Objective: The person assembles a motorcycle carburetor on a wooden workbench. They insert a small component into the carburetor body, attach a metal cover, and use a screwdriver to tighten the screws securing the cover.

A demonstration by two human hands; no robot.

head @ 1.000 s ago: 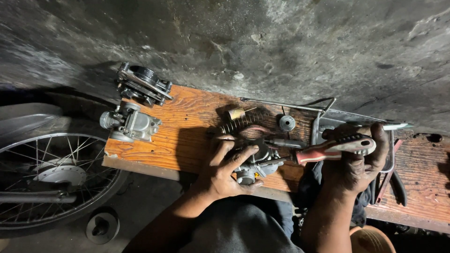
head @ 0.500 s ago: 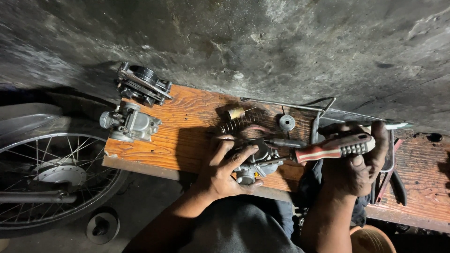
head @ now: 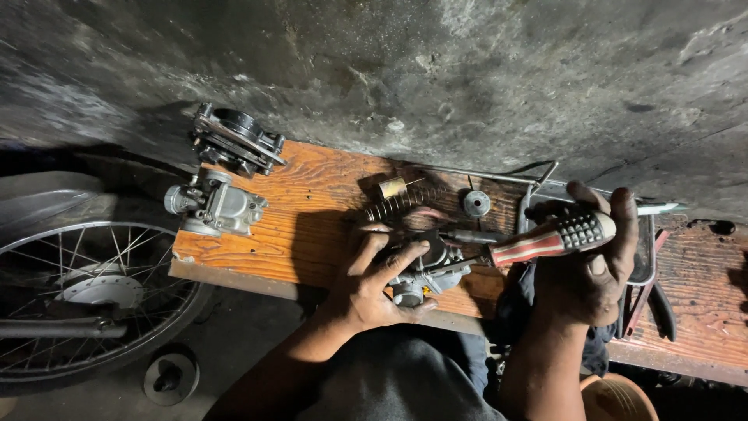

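Head view: wooden board (head: 312, 226) carried everything. At its near edge, left hand (head: 374, 288) clamped the small carburetor (head: 425, 277); right hand (head: 588, 273) clenched the striped-handle screwdriver (head: 545, 240), tip on it. Best kept square, body pinned, loose spring (head: 397, 204) behind clear.

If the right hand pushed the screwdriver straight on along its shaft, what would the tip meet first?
Probably the small carburetor that the left hand steadies on the wooden board; the screwdriver in the right hand already seems to touch it, though depth is unclear.
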